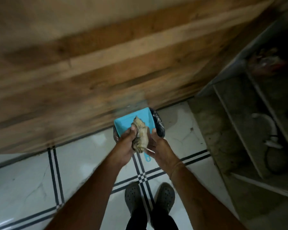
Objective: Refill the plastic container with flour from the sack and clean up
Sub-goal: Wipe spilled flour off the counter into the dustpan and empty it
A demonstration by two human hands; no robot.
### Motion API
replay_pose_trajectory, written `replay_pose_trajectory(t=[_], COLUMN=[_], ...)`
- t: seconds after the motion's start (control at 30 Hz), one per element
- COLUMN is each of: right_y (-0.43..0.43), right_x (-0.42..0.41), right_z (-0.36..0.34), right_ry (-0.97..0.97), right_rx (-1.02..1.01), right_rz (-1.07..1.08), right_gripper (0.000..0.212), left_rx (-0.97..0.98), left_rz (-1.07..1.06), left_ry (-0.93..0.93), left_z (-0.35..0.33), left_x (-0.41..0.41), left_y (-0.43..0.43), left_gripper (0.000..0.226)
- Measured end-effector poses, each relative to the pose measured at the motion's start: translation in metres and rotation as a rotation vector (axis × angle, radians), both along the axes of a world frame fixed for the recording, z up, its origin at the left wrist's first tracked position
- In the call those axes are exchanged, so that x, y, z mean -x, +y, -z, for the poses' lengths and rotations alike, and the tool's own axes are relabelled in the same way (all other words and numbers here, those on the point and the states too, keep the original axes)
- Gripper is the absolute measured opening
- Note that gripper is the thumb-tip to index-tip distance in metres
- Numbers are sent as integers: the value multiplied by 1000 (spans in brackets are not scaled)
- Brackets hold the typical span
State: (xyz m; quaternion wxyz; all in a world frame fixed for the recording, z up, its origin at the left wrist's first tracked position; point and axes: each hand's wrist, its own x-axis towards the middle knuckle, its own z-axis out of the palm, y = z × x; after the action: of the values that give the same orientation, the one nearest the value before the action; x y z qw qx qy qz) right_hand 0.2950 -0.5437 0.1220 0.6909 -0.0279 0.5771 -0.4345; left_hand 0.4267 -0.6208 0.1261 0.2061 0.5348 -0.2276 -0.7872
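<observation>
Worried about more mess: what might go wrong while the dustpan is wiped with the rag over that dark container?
The blue dustpan overhangs the dark container, so dust wiped off by the rag in the left hand may land on the tiled floor. The right hand holds only one edge, so the dustpan might tip.

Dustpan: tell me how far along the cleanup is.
Refilling cannot be judged: nothing of it shows here. In hand: the left hand grips a rag against the turquoise dustpan, which the right hand holds over a white-smeared dark bin. Probably left: putting dustpan and rag away.
</observation>
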Motion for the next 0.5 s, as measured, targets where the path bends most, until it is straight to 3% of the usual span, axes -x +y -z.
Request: replay_pose_trajectory(t=[0.2,0.37,0.5], right_y=[26,68,104], right_x=[45,83,126], right_z=[-180,-321,-377], right_ry=[94,200,327], right_rx=[111,191,314], right_rz=[156,337,447], right_gripper=[38,11,18], left_rx=[41,82,302], left_rz=[155,362,523], left_ry=[-47,-30,-34], left_z=[-177,-315,-382], left_x=[38,90,148], left_y=[31,47,59], left_gripper=[65,60,65])
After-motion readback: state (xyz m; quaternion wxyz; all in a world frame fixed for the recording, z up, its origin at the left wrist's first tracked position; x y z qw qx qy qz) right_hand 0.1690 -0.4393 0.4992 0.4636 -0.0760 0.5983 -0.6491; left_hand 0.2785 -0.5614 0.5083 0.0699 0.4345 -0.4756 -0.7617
